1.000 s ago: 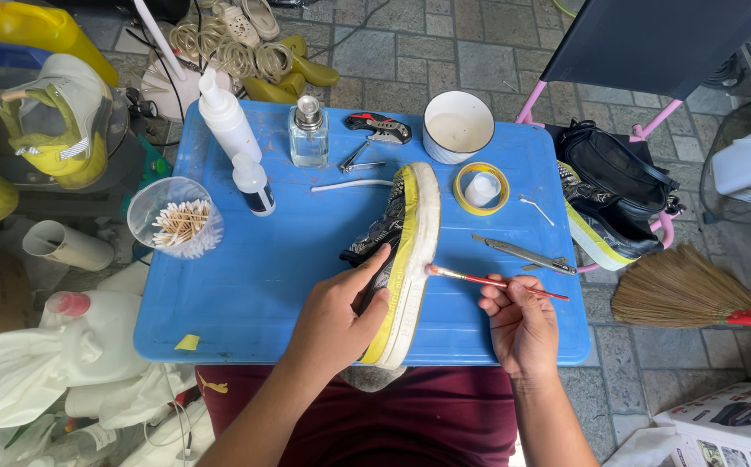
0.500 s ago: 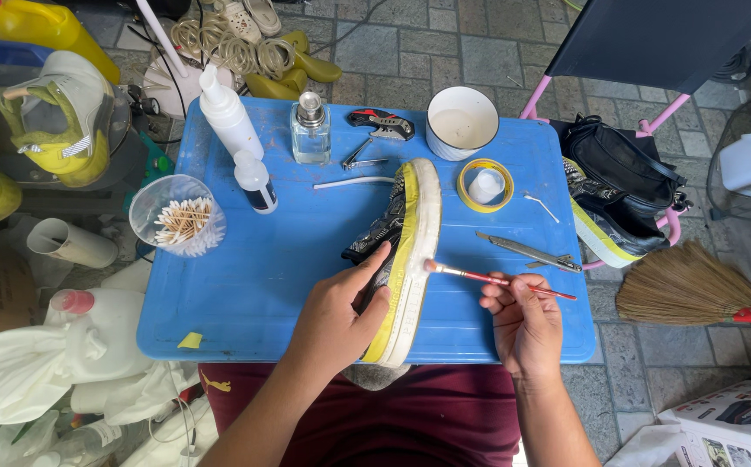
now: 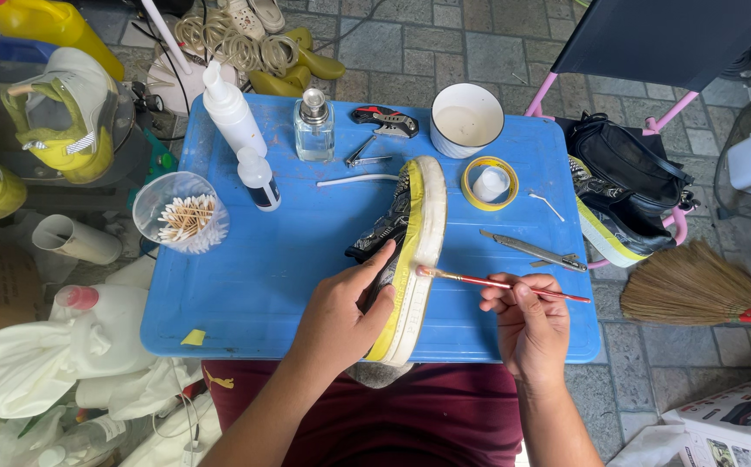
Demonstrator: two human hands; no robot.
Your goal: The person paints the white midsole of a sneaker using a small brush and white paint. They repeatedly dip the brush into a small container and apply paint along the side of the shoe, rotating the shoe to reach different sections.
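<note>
On the blue table (image 3: 246, 285): a swab cup (image 3: 181, 212) at the left edge, a glass bottle (image 3: 314, 130) and white mug (image 3: 466, 119) along the far edge, a tape roll (image 3: 489, 183) toward the right.

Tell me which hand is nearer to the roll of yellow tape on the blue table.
Right. The right hand sits below the roll of yellow tape, holding a thin red paintbrush. The left hand lies farther off to the lower left, steadying the shoe on its side.

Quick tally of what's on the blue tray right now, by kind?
On the blue tray:
Shoe: 1
Bottles: 3 (tall white, small white, glass)
White cup: 1
Tape roll: 1
Tub of cotton swabs: 1
Knife: 1
Total: 8
</note>
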